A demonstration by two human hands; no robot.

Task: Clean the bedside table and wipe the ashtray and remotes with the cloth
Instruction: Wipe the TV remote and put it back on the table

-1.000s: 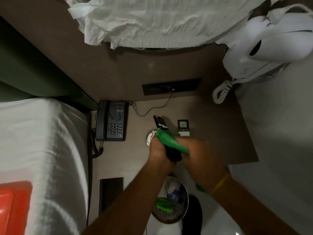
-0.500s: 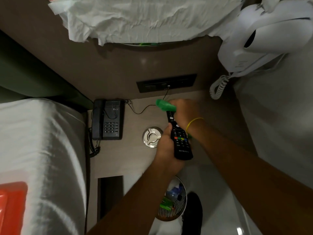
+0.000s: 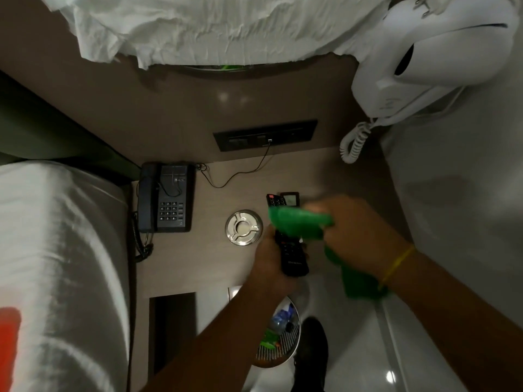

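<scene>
My left hand (image 3: 268,258) grips the lower end of a black TV remote (image 3: 291,256) above the bedside table (image 3: 215,267). A green cloth (image 3: 297,222) in my right hand (image 3: 353,230) covers the middle of that remote, and its tail hangs below my wrist. The remote's top end with a red button (image 3: 273,200) sticks out past the cloth. Just behind it a second remote with a small screen (image 3: 290,198) lies on the table. To the left of my hands sits a round metal ashtray (image 3: 244,227).
A black desk phone (image 3: 165,196) stands at the table's back left, its cable running to a dark socket panel (image 3: 264,134). A white wall handset (image 3: 424,60) hangs upper right. The bed (image 3: 56,264) borders the left. A waste bin (image 3: 278,338) stands below the table edge.
My right hand has drawn the green cloth back from the remote's far tip toward its middle. The remote and both hands have come nearer, and the screen remote behind is uncovered again.
</scene>
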